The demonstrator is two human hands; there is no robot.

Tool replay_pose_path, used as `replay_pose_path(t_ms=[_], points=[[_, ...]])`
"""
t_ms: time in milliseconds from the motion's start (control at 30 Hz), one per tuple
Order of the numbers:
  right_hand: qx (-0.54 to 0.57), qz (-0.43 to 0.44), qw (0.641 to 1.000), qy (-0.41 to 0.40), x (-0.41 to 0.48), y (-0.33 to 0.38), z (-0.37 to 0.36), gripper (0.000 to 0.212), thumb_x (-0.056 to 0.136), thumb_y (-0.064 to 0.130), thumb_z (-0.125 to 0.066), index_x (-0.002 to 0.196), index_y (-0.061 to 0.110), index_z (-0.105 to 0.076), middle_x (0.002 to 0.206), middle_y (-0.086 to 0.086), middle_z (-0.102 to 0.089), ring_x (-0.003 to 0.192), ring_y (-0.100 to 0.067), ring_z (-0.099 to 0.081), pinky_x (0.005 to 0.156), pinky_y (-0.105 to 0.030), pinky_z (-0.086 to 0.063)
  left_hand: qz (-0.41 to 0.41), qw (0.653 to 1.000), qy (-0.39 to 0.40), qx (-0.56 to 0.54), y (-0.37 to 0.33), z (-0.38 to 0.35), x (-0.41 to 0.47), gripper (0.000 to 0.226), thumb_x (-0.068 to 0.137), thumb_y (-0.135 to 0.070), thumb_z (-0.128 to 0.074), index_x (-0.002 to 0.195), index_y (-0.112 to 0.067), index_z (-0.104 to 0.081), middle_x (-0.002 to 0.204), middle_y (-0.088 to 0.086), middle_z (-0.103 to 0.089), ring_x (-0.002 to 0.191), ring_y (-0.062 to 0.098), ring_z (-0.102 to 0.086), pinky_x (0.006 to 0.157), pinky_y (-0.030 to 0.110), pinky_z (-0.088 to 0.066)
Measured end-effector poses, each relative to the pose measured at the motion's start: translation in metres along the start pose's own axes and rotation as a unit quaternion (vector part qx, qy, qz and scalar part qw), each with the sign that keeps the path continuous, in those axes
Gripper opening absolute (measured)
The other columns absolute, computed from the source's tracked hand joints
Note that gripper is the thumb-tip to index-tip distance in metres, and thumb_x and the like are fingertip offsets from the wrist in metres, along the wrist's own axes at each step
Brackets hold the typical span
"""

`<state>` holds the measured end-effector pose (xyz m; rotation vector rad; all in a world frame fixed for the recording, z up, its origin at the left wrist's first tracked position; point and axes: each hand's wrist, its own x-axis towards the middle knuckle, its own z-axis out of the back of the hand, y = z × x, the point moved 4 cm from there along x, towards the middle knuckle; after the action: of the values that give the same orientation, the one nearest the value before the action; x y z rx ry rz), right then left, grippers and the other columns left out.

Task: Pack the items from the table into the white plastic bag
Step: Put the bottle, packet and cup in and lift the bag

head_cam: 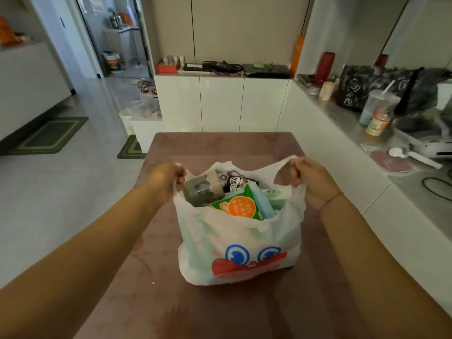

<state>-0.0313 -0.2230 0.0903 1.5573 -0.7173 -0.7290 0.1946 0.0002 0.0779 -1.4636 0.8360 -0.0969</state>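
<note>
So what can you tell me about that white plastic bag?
The white plastic bag is thin, crinkled film printed with two blue cartoon eyes and a red shape. It stands upright on the brownish table, mouth open and full, a green packet showing on top. The left hand and right hand each hold one handle loop.

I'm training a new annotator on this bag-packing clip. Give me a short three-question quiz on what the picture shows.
1. True or false: both hands grip the white plastic bag by its handles.
2. Which item sits in the bag's mouth nearest the left hand? A) green packet B) grey container C) orange bottle
3. Fill in: the bag stands on the ___ table.

Key:
1. True; the right hand holds the other handle.
2. B, the grey container.
3. Brown.
</note>
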Motion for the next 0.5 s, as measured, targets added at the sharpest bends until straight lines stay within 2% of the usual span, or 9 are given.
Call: replay_pose_path(t_ms=[33,100,167,233,300,333,400,500], points=[[0.039,0.011,0.999,0.011,0.005,0.014,-0.005,0.029,0.095,0.006,-0.041,0.07,0.012,-0.054,0.055,0.004,-0.061,0.046,-0.006,-0.049,0.053,-0.023,-0.039,0.002,1.0,0.002,-0.016,-0.012,-0.003,0.003,0.032,0.096,-0.008,-0.031,0.07,-0.012,-0.048,0.041,-0.003,-0.041,0.032,0.008,-0.031,0.029,0.011,-0.023],[0.083,0.046,0.994,0.055,0.011,0.043,-0.016,0.028,0.094,0.004,-0.04,0.072,0.012,-0.054,0.074,-0.001,-0.071,0.07,-0.012,-0.065,0.066,-0.022,-0.051,-0.023,1.0,-0.002,-0.002,-0.042,-0.01,0.004,0.03,0.098,-0.015,-0.032,0.078,-0.011,-0.053,0.032,-0.008,-0.033,0.025,0.006,-0.025,0.029,0.01,-0.019],[0.11,0.081,0.986,0.1,0.009,0.065,-0.021,0.027,0.095,0.006,-0.038,0.074,0.013,-0.053,0.088,-0.004,-0.073,0.09,-0.019,-0.067,0.08,-0.025,-0.053,-0.083,0.995,-0.008,0.047,-0.064,-0.017,-0.005,0.027,0.098,-0.015,-0.036,0.087,-0.011,-0.06,0.033,-0.009,-0.034,0.026,0.006,-0.026,0.03,0.01,-0.021],[0.177,0.088,0.973,0.121,0.006,0.074,-0.011,0.026,0.095,0.011,-0.038,0.073,0.012,-0.052,0.093,-0.007,-0.074,0.09,-0.019,-0.068,0.081,-0.025,-0.053,-0.157,0.985,0.0,0.068,-0.074,-0.02,-0.018,0.029,0.098,-0.019,-0.038,0.091,-0.016,-0.066,0.038,-0.01,-0.035,0.031,0.005,-0.028,0.034,0.012,-0.026],[0.218,0.058,0.968,0.112,0.001,0.068,0.003,0.034,0.093,0.015,-0.039,0.064,0.015,-0.057,0.09,-0.008,-0.074,0.08,-0.015,-0.067,0.072,-0.023,-0.054,-0.215,0.975,0.033,0.056,-0.073,-0.022,-0.03,0.03,0.099,-0.019,-0.038,0.087,-0.018,-0.065,0.043,-0.01,-0.037,0.038,0.007,-0.03,0.038,0.015,-0.029],[0.195,0.052,0.976,0.088,0.001,0.058,0.01,0.038,0.092,0.016,-0.042,0.06,0.018,-0.061,0.086,-0.007,-0.074,0.075,-0.014,-0.064,0.066,-0.022,-0.052,-0.228,0.971,0.05,0.048,-0.068,-0.025,-0.033,0.03,0.099,-0.017,-0.038,0.083,-0.019,-0.064,0.045,-0.009,-0.04,0.04,0.008,-0.032,0.04,0.016,-0.031],[0.1,0.045,0.993,0.041,0.0,0.031,0.017,0.033,0.089,0.016,-0.048,0.063,0.016,-0.069,0.078,-0.004,-0.073,0.069,-0.013,-0.059,0.061,-0.022,-0.047,-0.217,0.972,0.056,0.065,-0.047,-0.033,-0.034,0.034,0.098,-0.013,-0.039,0.073,-0.021,-0.061,0.049,-0.008,-0.045,0.042,0.008,-0.034,0.041,0.018,-0.032],[0.072,0.023,0.997,0.018,-0.002,-0.001,0.014,0.027,0.087,0.007,-0.051,0.069,0.007,-0.071,0.072,-0.005,-0.073,0.07,-0.016,-0.057,0.072,-0.028,-0.047,-0.147,0.983,0.04,0.104,-0.012,-0.041,-0.029,0.036,0.097,-0.011,-0.037,0.067,-0.022,-0.054,0.055,-0.004,-0.041,0.038,0.006,-0.029,0.037,0.016,-0.024]])
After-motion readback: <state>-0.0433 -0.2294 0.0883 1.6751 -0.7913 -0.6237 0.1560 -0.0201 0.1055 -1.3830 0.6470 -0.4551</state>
